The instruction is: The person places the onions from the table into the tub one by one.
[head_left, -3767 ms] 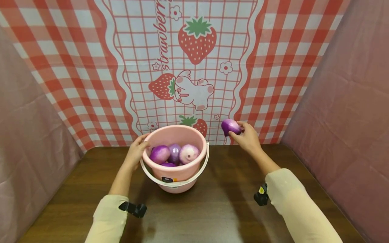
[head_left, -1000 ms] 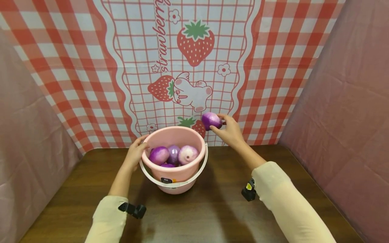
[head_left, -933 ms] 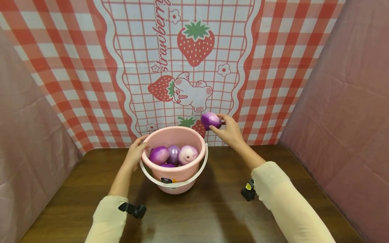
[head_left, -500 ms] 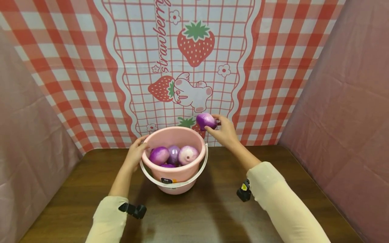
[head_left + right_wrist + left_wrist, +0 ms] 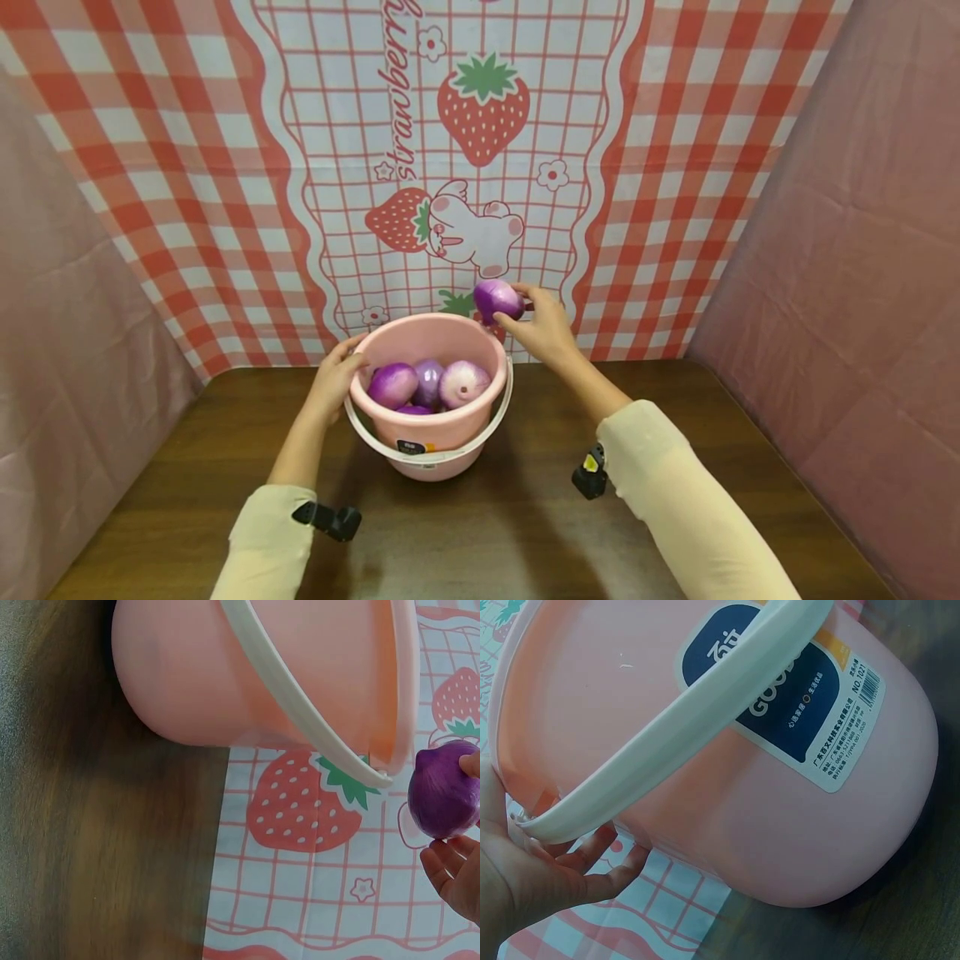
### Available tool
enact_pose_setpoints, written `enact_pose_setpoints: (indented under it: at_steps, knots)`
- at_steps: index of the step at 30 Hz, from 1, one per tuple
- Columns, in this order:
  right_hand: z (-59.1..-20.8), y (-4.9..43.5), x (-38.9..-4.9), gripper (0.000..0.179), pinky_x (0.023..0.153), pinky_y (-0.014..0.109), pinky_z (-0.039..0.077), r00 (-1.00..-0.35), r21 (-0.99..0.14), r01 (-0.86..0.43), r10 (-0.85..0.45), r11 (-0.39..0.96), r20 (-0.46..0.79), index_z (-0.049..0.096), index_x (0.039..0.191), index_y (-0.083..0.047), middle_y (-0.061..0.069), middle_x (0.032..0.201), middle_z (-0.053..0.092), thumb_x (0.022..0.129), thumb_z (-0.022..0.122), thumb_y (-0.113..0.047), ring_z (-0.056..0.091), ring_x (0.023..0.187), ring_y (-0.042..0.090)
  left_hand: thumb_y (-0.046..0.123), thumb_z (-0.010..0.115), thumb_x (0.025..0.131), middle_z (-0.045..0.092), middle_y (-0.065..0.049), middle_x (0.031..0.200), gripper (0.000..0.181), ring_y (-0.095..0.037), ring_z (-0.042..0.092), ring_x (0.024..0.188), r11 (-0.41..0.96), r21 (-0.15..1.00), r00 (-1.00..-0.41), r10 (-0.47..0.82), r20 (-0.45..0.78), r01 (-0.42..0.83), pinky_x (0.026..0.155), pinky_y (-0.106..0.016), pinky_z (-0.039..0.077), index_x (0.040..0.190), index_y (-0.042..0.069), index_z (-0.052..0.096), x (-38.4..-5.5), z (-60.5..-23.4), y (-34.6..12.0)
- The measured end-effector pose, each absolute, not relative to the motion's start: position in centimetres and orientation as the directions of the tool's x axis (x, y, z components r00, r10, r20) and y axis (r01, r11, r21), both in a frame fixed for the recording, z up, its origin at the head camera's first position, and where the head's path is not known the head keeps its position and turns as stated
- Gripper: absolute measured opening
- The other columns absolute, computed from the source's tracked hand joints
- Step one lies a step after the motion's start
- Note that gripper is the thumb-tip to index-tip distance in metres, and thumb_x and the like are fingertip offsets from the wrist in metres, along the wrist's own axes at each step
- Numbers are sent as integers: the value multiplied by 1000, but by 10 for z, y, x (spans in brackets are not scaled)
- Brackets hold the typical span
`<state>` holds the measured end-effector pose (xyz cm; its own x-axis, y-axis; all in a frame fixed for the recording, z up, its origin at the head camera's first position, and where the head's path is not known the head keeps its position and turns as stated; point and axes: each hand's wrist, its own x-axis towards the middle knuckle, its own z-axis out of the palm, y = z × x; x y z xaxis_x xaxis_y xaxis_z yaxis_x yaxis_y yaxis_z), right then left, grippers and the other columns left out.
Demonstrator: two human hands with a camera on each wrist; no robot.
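A pink bucket (image 5: pixel 420 340) stands on the table with several purple onions (image 5: pixel 393 385) inside, one of them a paler onion (image 5: pixel 463 384) at the right. My left hand (image 5: pixel 333 382) grips the bucket's left rim; in the left wrist view its thumb lies by the rim and its fingers curl under the outside. My right hand (image 5: pixel 546 329) holds a purple onion (image 5: pixel 497 301) between thumb and fingers, up beside the bucket's back right rim. In the right wrist view this onion (image 5: pixel 444 791) is just beyond the rim, its pointed end toward the bucket.
The white handle (image 5: pixel 450 455) hangs down across the bucket's front, over a dark label (image 5: pixel 780 697). Behind the dark wooden table (image 5: pixel 480 542) rises a red and white strawberry cloth (image 5: pixel 480 208). Pink cloths (image 5: pixel 817 275) close off both sides.
My right hand has carried the onion leftward, from well right of the bucket to near its back right rim. My left hand keeps its grip on the rim, and the bucket stays put.
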<state>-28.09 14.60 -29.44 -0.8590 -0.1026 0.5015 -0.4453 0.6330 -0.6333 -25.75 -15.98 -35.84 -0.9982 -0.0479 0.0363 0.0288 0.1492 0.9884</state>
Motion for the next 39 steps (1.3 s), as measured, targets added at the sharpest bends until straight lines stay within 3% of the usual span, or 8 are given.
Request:
enact_pose_setpoints:
  at_steps: [22,26,32,39]
  knots:
    - [-299,123,-277,52,87,43,51,-854,-646,-481,-151,593,498,55,125,-4,16,117,61,79,72,-22,59,101,30,10,46,89,49,-21,123,54,-7,52,89,139,990,-998,-52,41,33,74,-11,47,142,9,39,-259,-360,-159]
    - [-302,117,-276,52,83,39,53,-842,-630,-501,-164,593,514,56,125,-3,17,112,62,78,73,-21,60,96,28,10,46,89,49,-21,122,54,-8,51,90,142,989,-998,-55,40,32,74,-11,47,142,9,39,-259,-360,-159]
    - [-304,112,-277,52,83,44,53,-841,-650,-515,-183,558,509,56,124,-1,19,107,63,78,73,-18,60,93,29,10,45,89,48,-22,126,54,-15,51,99,146,989,-998,-52,35,27,76,-10,46,143,9,38,-258,-359,-159]
    - [-305,107,-276,53,88,43,52,-845,-651,-511,-187,562,501,55,124,-2,18,114,62,78,73,-20,60,99,29,10,46,88,48,-22,124,55,-12,52,95,148,988,-998,-53,39,31,75,-11,46,143,9,39,-258,-359,-160]
